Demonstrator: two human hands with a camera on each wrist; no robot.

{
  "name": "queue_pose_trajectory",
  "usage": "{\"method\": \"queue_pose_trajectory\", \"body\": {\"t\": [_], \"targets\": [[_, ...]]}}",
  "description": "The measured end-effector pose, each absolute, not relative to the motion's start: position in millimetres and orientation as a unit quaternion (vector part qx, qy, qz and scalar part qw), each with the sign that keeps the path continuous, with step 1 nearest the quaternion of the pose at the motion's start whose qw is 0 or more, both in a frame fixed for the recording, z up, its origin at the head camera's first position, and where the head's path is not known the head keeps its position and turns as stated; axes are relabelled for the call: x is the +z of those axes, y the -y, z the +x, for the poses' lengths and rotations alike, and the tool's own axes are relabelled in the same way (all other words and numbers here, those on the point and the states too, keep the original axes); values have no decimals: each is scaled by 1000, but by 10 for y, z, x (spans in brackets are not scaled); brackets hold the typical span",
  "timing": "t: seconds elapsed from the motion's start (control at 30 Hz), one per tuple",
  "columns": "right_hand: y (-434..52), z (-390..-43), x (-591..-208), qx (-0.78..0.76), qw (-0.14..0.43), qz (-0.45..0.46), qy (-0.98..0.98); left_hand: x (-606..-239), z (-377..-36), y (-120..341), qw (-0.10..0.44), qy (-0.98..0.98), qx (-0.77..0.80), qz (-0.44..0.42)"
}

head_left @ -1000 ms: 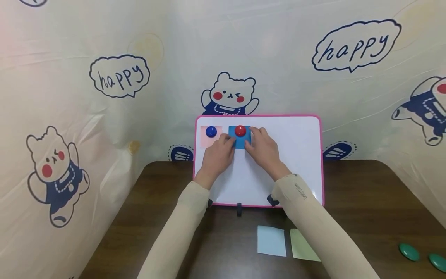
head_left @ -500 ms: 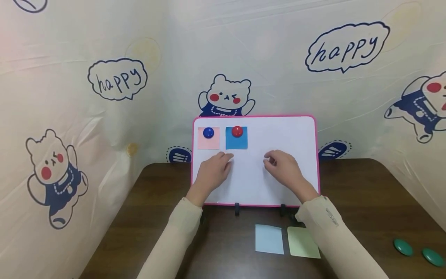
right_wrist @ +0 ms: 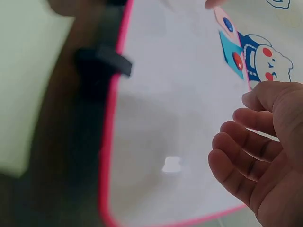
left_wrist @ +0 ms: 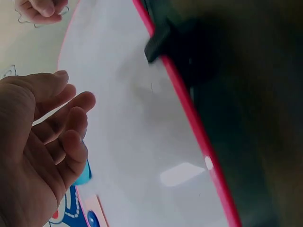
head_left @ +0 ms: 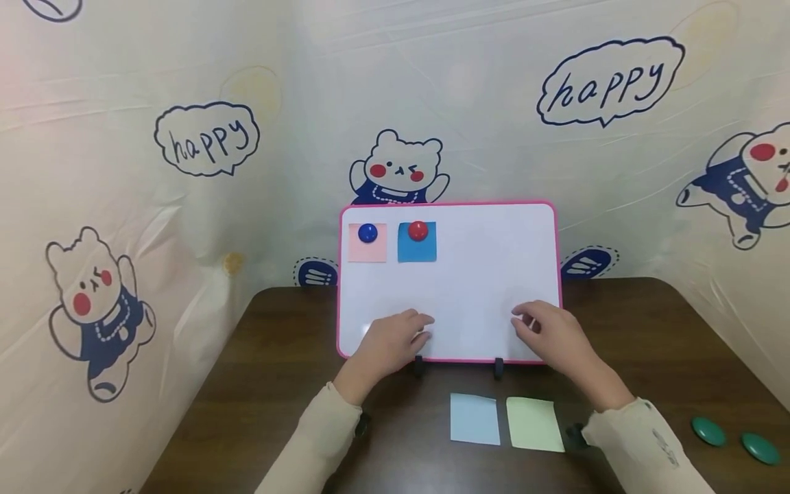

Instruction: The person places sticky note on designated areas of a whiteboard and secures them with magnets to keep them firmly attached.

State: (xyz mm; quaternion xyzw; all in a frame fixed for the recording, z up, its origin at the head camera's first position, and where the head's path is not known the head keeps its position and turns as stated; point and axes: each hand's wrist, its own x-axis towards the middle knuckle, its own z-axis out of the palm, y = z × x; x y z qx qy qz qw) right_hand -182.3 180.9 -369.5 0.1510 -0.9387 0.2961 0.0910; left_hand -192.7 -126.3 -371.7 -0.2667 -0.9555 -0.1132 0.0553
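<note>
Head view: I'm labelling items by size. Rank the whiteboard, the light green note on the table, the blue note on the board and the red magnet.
1. whiteboard
2. light green note, though it lies nearer the camera
3. blue note
4. red magnet

Your head camera looked down toward 12 o'clock; both wrist cameras sat close, sharing the pink-framed white magnetic board (head_left: 481, 288) (left_wrist: 142, 132) (right_wrist: 180, 118).

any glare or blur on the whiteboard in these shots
Head view: sharp and evenly lit, the pink-framed whiteboard shows only faint sheen. Left wrist view: a bright glare patch on the board, the dark table side blurred. Right wrist view: a small glare spot, the black clip out of focus.
</note>
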Motion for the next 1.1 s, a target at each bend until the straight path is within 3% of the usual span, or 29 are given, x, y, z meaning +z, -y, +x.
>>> {"method": "queue_pose_trajectory", "body": {"t": [0.23,0.53,0.83,1.1], "targets": [[-2174,-1531,-3813,289,109,129,942,-3800,-1801,1137,20,950,-129,-282],[-2632,-1176,-4043,277,138,87,947,-4012,-1635,935,-67,941,-156,-293],[-3020,-811,-4342,278,228,52,932,-4082,-1542,773,-97,955,-116,-255],[-3236,-632,-4467,218,169,-70,959,-4127,-1521,691,-97,959,-99,-247]]}}
